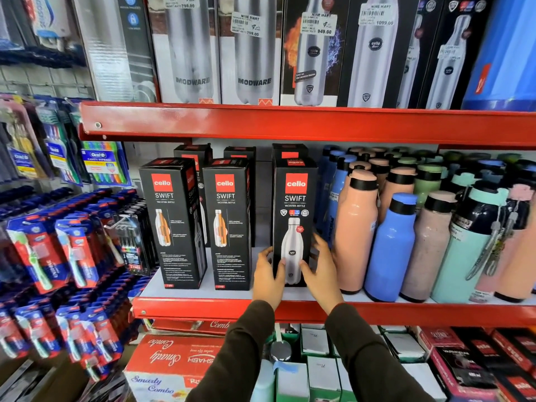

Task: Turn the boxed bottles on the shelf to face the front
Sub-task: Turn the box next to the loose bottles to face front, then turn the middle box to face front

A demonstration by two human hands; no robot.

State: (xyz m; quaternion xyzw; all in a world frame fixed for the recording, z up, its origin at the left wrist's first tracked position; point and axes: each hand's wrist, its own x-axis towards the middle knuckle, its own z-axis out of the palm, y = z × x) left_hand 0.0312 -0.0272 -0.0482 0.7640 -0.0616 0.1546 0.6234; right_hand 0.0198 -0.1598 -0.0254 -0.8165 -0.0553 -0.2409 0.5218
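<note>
Three black Cello Swift boxed bottles stand in the front row of the middle shelf (203, 293). The right box (294, 198) shows its main face with a white bottle picture. My left hand (268, 278) grips its lower left edge and my right hand (320, 266) its lower right edge. The left box (171, 221) and the middle box (229, 224) stand apart from my hands, each showing a panel with a cutaway bottle and small text, turned slightly. More black boxes (193, 153) stand behind them.
Loose peach, blue, mint and black bottles (391, 248) crowd the shelf right beside the held box. Red shelf edge (290, 123) runs above with steel-bottle boxes on top. Toothbrush packs (72, 250) hang at left. Red and white cartons (174, 358) sit below.
</note>
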